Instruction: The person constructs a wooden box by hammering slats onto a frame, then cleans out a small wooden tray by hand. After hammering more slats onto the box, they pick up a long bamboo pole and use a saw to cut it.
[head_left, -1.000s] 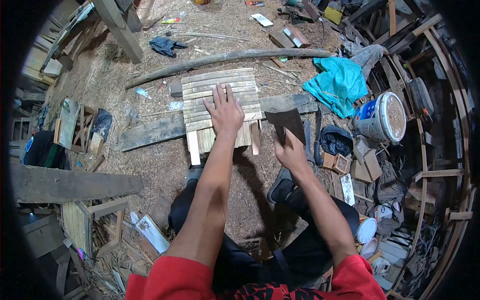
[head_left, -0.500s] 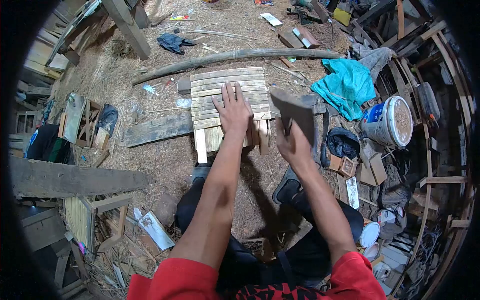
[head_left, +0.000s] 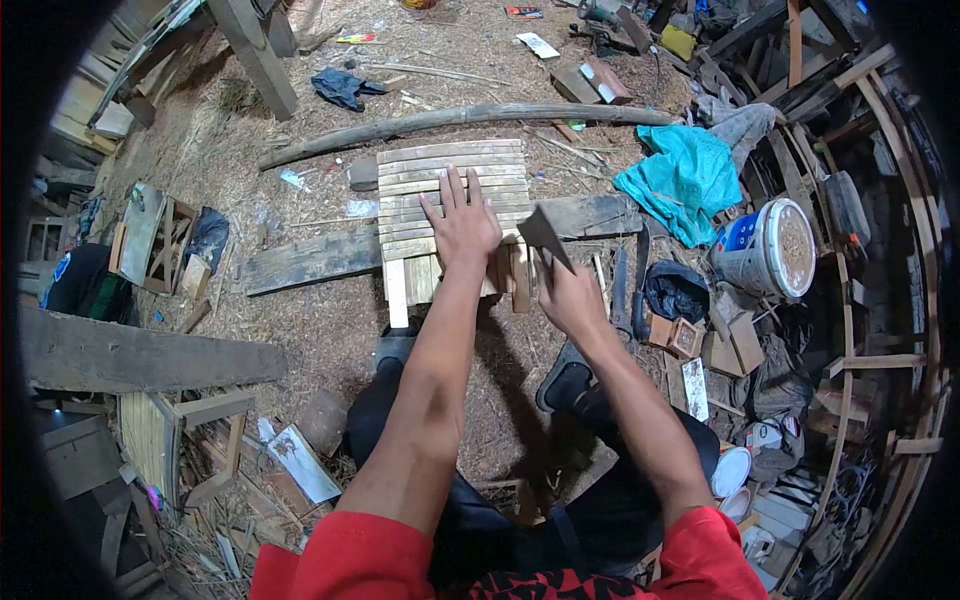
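A slatted wooden piece (head_left: 410, 190), its narrow strips laid side by side, lies in front of me, with a few pale battens sticking out at its near end. My left hand (head_left: 466, 222) lies flat on the strips, fingers spread, its heel by the near edge. In my right hand (head_left: 575, 300) is a cleaver (head_left: 543, 236), fingers wrapped round its grip. The broad dark blade is tilted and overlaps the right near corner of the slatted piece in this view. Under that piece runs a weathered plank (head_left: 315, 265).
A long bamboo pole (head_left: 430, 122) crosses the ground beyond. At the right are a teal tarp (head_left: 685, 185), a white bucket (head_left: 765, 245), a saw (head_left: 620, 285) and scrap wood. A thick beam (head_left: 150, 352) juts in from the left. Shavings cover the floor.
My right hand has moved slightly left and down, and the cleaver has turned from showing its broad face to a more edge-on tilt near the slats. My left hand stays on the strips.
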